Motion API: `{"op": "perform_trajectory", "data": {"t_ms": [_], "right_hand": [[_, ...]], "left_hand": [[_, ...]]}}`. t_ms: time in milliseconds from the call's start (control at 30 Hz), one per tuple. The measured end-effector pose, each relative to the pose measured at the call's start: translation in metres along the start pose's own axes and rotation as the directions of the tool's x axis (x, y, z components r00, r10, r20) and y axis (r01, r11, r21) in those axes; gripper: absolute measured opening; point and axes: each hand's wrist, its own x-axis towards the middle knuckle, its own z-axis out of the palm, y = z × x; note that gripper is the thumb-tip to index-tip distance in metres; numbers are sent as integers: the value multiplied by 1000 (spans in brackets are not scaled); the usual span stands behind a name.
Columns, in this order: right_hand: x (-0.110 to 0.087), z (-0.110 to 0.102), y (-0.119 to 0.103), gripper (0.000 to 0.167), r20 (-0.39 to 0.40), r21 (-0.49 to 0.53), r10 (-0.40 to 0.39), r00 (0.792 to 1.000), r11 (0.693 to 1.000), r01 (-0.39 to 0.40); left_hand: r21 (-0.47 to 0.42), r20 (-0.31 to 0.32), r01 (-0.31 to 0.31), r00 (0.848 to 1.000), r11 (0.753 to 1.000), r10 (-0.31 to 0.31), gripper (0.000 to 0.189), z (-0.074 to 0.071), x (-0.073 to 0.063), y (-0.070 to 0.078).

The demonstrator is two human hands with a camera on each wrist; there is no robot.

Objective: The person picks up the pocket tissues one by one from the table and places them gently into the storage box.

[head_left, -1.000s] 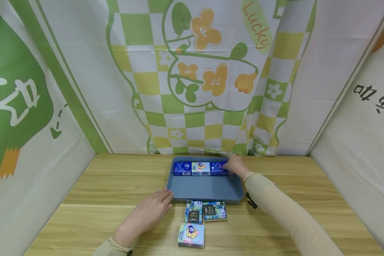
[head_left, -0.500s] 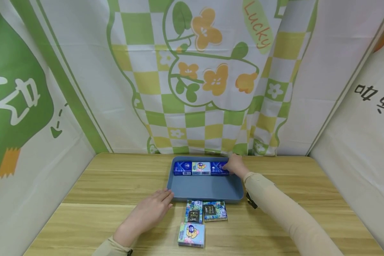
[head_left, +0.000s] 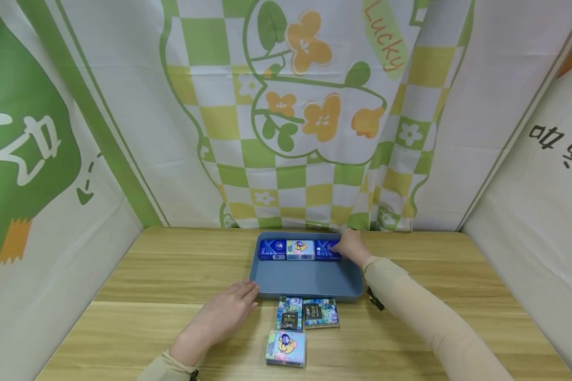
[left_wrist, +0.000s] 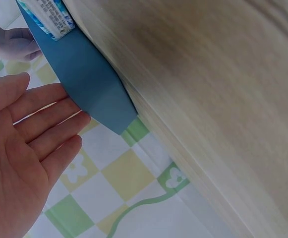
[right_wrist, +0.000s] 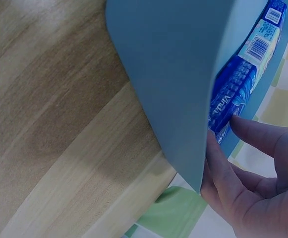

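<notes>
A blue tray (head_left: pixel 305 278) holds a row of three tissue packs along its far wall. Blue packs sit at both ends, the left one (head_left: pixel 271 250) and the right one (head_left: pixel 325 250), with a light-blue duck-print pack (head_left: pixel 300 250) between them. My right hand (head_left: pixel 351 246) is at the tray's far right corner. In the right wrist view its thumb (right_wrist: pixel 253 133) lies on the right blue pack and its forefinger is at that pack's end, pinching it. My left hand (head_left: pixel 224 315) lies with fingers extended, fingertips touching the tray's near left corner.
On the wooden table (head_left: pixel 171 275), in front of the tray, lie two flower-print tissue packs (head_left: pixel 289 315) marked Face, side by side. A second duck-print pack (head_left: pixel 286 349) lies nearer me. A patterned curtain (head_left: pixel 295 180) hangs behind the table's far edge.
</notes>
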Motion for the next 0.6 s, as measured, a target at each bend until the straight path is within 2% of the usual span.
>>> {"op": "perform_trajectory", "data": {"t_ms": [100, 267, 600], "right_hand": [[-1, 0, 0, 43, -8, 0, -5, 1000, 1000, 5], [-1, 1, 1, 54, -14, 1, -33, 999, 999, 33], [-2, 0, 1, 58, -17, -18, -49, 999, 999, 48]], "left_hand": [[1, -3, -1, 1000, 1000, 1, 39, 0, 0, 0], [-2, -1, -1, 1000, 1000, 1, 39, 1, 0, 0], [3, 4, 0, 1000, 1000, 0, 39, 0, 0, 0]]}}
